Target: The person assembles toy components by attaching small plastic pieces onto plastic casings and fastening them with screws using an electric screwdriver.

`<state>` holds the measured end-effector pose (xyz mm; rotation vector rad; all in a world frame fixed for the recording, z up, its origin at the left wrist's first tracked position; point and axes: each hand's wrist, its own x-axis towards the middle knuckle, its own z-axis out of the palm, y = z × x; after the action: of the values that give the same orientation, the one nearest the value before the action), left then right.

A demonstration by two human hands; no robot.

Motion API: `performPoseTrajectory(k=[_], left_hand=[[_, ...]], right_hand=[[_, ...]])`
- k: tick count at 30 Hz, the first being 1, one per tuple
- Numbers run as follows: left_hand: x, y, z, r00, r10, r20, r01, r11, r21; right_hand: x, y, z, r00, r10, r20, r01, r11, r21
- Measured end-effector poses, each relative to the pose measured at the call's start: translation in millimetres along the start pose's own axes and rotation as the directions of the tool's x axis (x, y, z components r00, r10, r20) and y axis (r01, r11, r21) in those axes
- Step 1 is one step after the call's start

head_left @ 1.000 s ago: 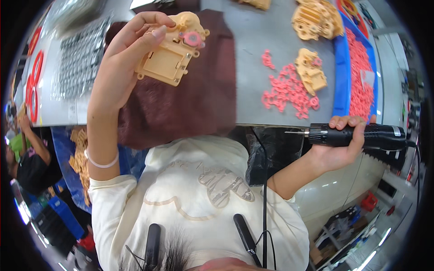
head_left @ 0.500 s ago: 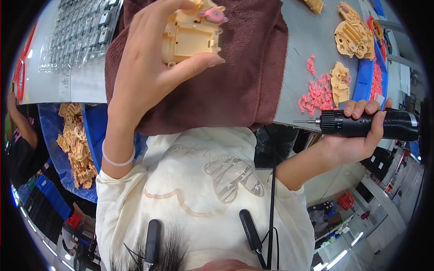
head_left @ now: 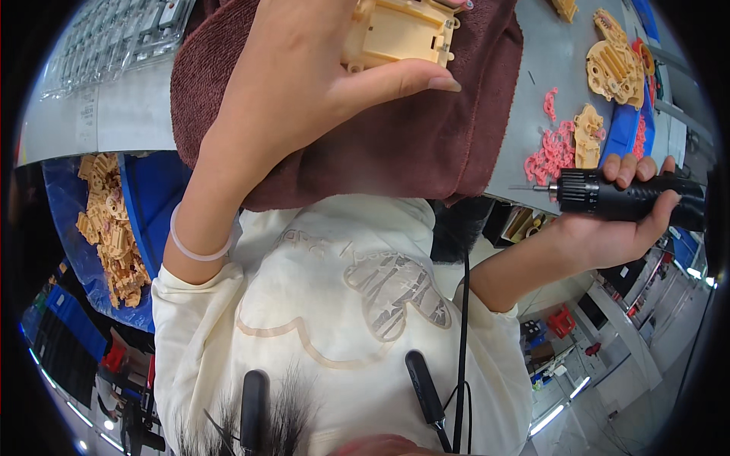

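Beige ribbed plastic housing [head_left: 395, 34]

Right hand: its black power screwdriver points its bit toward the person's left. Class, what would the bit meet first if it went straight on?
Probably the brown towel's edge; the right hand levels the screwdriver at it, though depth is unclear.

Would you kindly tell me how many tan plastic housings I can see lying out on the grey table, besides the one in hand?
3: one large tan housing at the far right, one smaller housing among the pink parts, and one cut off at the top edge. More may be hidden.
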<state>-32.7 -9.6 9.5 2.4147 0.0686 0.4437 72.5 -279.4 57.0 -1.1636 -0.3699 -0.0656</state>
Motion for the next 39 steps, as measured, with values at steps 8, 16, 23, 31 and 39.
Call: performPoseTrajectory(k=[8,16,23,31,39], left_hand=[[-0.7,-4.2,-6.2,0.999,0.002,0.042,-0.001,1.000,-0.010],[0.3,35.7,-24.6,0.919,-0.322,-0.228,0.199,0.877,-0.436],[16.9,44.0,-25.2,0.884,-0.448,-0.133,0.336,0.807,-0.485],[0.7,-18.9,10.8,0.975,0.019,-0.221,-0.119,0.885,-0.450],[-3.4,-23.1,18.4,0.974,0.005,-0.227,-0.106,0.894,-0.436]], right_hand=[[49.8,-33.2,-1.1,0.989,0.023,0.144,-0.023,1.000,0.002],[82.1,-50.5,59.1,0.993,-0.098,0.072,0.114,0.959,-0.259],[103.6,-29.9,89.4,0.986,-0.132,0.104,0.158,0.941,-0.299],[124.9,-3.0,122.9,0.976,-0.127,0.174,0.181,0.922,-0.342],[135.1,14.9,154.8,0.962,-0.122,0.243,0.207,0.908,-0.365]])
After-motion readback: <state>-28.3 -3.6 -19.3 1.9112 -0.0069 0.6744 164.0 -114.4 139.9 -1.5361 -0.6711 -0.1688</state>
